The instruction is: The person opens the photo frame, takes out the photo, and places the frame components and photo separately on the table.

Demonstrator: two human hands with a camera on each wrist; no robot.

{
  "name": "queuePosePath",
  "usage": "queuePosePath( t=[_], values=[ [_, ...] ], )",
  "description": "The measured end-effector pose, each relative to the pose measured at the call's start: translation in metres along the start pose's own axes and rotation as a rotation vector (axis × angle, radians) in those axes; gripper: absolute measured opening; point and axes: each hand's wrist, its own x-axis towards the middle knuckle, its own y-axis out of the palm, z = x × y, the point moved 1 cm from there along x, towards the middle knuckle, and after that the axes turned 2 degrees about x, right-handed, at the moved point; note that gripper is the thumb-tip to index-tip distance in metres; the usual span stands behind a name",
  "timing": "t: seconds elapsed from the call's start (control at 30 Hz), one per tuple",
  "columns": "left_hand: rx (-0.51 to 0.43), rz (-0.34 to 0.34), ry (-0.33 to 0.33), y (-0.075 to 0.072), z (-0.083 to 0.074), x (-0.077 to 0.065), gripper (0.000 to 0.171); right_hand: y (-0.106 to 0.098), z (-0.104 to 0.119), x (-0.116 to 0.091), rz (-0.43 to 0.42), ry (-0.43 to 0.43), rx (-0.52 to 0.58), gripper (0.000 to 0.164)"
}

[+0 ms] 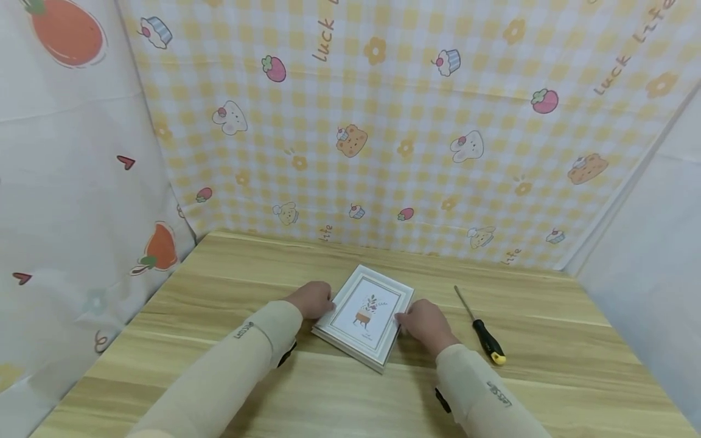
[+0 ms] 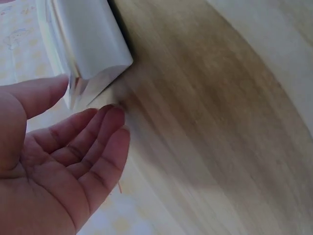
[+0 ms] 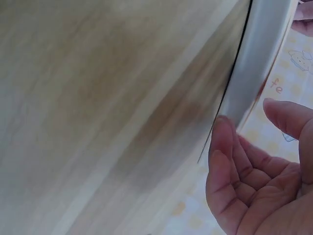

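A white picture frame [image 1: 341, 328] lies face up on the wooden table, turned at a slant. Behind its front is a printed picture of a plant in a brown pot. At its left edge my left hand [image 1: 312, 299] grips it, thumb over the rim and fingers low along the side. My right hand [image 1: 427, 325] holds the opposite edge, its thumb on the rim too. In the left wrist view the thumb meets the frame's edge [image 2: 95, 41]; the right wrist view has curled fingertips [image 3: 223, 129] against the frame's side [image 3: 257, 54].
A screwdriver [image 1: 484, 334] with a black and yellow handle lies on the table [image 1: 246, 267] to the right of my right hand. A yellow checked cloth [image 1: 383, 176] with cartoon prints hangs behind the table. White cloths [image 1: 66, 201] hang at the sides.
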Motion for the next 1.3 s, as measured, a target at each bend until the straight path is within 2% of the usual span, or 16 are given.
queuePosePath(
  t=[0.17, 0.4, 0.8, 1.03, 1.3],
  values=[
    [0.01, -0.007, -0.008, -0.002, -0.006, -0.001, 0.016, 0.004, 0.003, 0.001, 0.013, 0.006, 0.012, 0.038],
    [0.063, -0.007, 0.019, 0.001, -0.008, 0.001, 0.013, 0.008, 0.007, 0.002, 0.012, -0.011, -0.044, 0.034],
    [0.095, 0.019, 0.039, 0.006, -0.013, 0.002, 0.014, 0.002, 0.009, 0.005, -0.004, -0.077, -0.116, 0.026],
    [0.087, 0.017, 0.008, 0.008, -0.016, -0.001, 0.02, -0.001, 0.009, 0.006, 0.009, -0.095, -0.158, 0.036],
    [0.084, 0.008, -0.001, 0.012, -0.022, -0.007, 0.014, -0.002, 0.007, 0.01, 0.019, -0.115, -0.157, 0.045]
  ],
)
